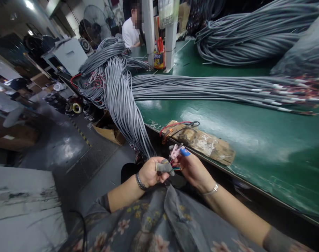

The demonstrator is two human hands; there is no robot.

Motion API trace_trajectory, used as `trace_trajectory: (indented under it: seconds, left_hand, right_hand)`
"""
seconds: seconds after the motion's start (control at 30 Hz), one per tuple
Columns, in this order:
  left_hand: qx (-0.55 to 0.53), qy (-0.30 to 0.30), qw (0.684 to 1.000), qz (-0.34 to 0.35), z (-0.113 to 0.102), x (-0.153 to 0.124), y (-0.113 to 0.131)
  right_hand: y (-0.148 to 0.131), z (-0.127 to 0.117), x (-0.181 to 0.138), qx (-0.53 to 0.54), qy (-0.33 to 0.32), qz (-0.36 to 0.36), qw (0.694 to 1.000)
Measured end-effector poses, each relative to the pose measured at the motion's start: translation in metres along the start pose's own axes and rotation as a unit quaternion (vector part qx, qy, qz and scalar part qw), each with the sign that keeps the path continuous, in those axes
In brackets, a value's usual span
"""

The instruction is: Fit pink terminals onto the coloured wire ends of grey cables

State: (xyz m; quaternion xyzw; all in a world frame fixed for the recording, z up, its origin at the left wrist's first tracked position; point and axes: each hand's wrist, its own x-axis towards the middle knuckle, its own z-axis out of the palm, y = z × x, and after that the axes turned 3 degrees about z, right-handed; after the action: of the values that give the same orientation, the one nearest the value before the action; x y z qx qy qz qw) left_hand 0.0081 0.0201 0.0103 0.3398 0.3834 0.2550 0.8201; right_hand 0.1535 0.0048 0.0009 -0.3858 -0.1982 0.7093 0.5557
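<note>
My left hand (155,171), with grey finger covers, is closed on the thin coloured wires (176,168) at a cable's end, low in front of my lap. Opposite it my right hand (192,168), a blue cover on its thumb, pinches a small pale pink piece (175,152) against the wires. Whether that piece is a connector I cannot make out. The fingertips of both hands nearly meet. A thick bundle of grey cables (122,91) drapes over the table edge down to just behind my left hand.
A worn wooden board (201,141) with red and black leads lies at the edge of the green table (254,129). More grey cables (201,87) stretch across it, with stripped ends at right. Coiled cables (249,35) lie behind. A person (130,31) sits beyond; an open carton (109,129) stands below.
</note>
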Motion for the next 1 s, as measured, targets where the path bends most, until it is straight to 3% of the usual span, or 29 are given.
trace_trajectory:
  seconds: [0.53,0.83,1.0]
  left_hand:
    - [-0.038,-0.017,0.999,-0.018,-0.007,0.012,-0.004]
    - [0.043,0.041,0.998,0.021,0.003,-0.005,-0.005]
    - [0.059,0.108,0.989,0.083,0.01,-0.01,-0.005]
  right_hand:
    - [0.005,-0.002,0.006,0.078,-0.014,0.025,0.997]
    - [0.003,-0.006,0.004,0.077,-0.044,0.052,0.995]
    - [0.005,-0.004,0.003,0.037,0.005,0.013,0.999]
